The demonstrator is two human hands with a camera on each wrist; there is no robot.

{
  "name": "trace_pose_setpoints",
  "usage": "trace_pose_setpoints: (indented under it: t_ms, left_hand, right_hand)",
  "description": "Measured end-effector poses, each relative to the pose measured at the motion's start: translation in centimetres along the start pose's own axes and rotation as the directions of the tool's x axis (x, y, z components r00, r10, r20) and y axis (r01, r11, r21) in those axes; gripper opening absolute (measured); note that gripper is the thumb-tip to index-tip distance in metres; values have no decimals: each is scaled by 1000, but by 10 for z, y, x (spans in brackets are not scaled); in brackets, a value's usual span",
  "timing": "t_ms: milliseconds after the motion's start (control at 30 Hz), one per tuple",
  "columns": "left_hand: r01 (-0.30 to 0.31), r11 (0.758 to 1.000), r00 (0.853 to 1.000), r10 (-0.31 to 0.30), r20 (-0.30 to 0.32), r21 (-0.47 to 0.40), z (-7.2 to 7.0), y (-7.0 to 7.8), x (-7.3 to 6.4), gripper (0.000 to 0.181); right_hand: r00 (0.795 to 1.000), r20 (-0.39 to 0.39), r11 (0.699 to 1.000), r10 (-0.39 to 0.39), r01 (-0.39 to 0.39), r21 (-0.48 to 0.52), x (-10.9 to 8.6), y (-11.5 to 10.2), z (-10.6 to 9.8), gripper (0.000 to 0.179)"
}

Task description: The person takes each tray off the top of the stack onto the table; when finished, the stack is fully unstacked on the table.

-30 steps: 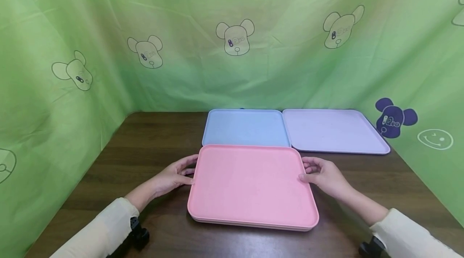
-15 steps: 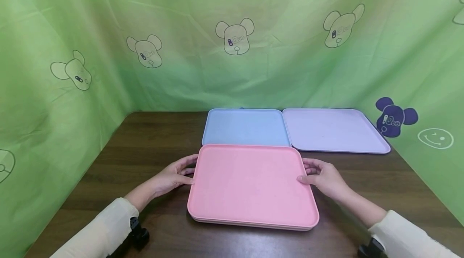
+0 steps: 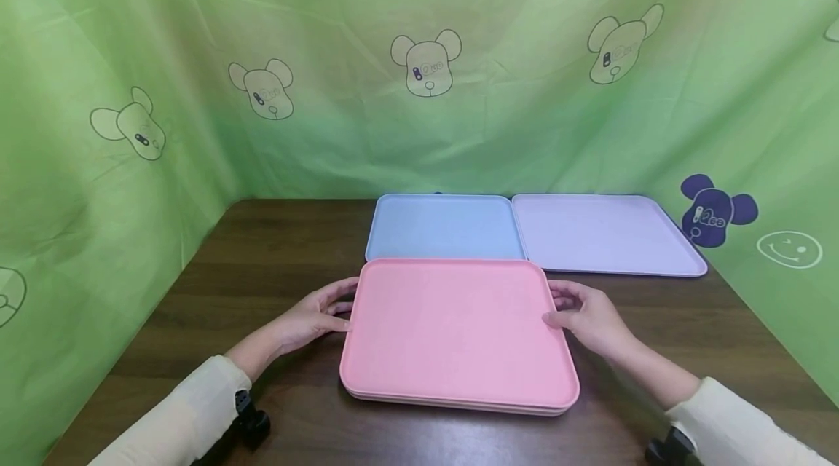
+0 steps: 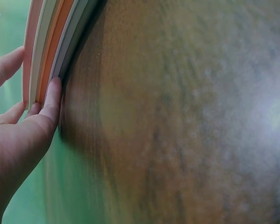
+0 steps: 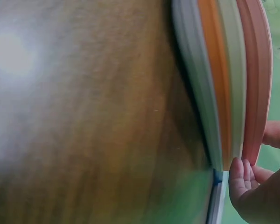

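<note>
Squarely, a person's left hand (image 3: 306, 320) grips the left edge of a stack (image 3: 455, 403) of trays, thumb at the upper rim and fingers along the side, one fingertip against the lower layers. Opposite, the right hand (image 3: 590, 320) pinches the right edge, its thumb laid over the rim of the pink tray (image 3: 459, 335) on top, its fingertips gathered at the side. In the right wrist view, the edges of a pale tray (image 5: 235, 70), an orange tray (image 5: 215, 70) and a grey tray (image 5: 184, 37) run beneath the pink one; blur and shadow leave it unclear how many layers lie lowest. The stack lies on the wood-grain surface (image 3: 262, 247) between both hands, just in front of a blue tray (image 3: 446, 227), hiding its near rim from the head camera. A lavender tray (image 3: 599, 233) sits against the blue tray's right side. Over the past second little has changed: both hands keep to the same edges, and the far trays stay put. That suggests a pause, the stack steadied and no layer drawn apart. Behind, a green curtain (image 3: 328, 149) printed with bear heads (image 3: 429, 76) hangs along the surface.
</note>
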State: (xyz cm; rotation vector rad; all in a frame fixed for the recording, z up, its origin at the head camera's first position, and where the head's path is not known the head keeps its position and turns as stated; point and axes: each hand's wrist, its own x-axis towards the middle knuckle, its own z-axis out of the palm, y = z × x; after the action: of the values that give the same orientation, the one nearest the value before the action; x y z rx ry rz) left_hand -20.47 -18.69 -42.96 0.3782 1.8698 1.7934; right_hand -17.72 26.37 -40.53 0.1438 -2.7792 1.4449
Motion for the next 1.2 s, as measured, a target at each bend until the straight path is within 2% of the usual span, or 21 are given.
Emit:
trace_pose_setpoints:
  t_ms: [267, 433, 667, 1033, 1200]
  left_hand:
    - [-5, 1000, 1000, 5, 15, -2, -1, -1, 0, 83]
    - [-23, 1000, 999, 23, 22, -17, -1, -4, 0, 82]
    - [-29, 999, 999, 30, 27, -34, -1, -4, 0, 83]
    - [-21, 1000, 1000, 22, 22, -21, -3, -2, 1, 84]
    - [-16, 1000, 1000, 16, 9, -6, -2, -2, 0, 85]
  right_hand:
    - [998, 52, 998, 34, -37, 56, 3, -6, -7, 58]
    - [995, 99, 989, 28, -42, 140, 4, -10, -12, 60]
    - [983, 165, 971, 81, -115, 210, 8, -11, -18, 65]
    - [987, 102, 954, 122, -145, 262, 14, -3, -23, 64]
    - [985, 103, 944, 136, -160, 289, 17, 2, -24, 64]
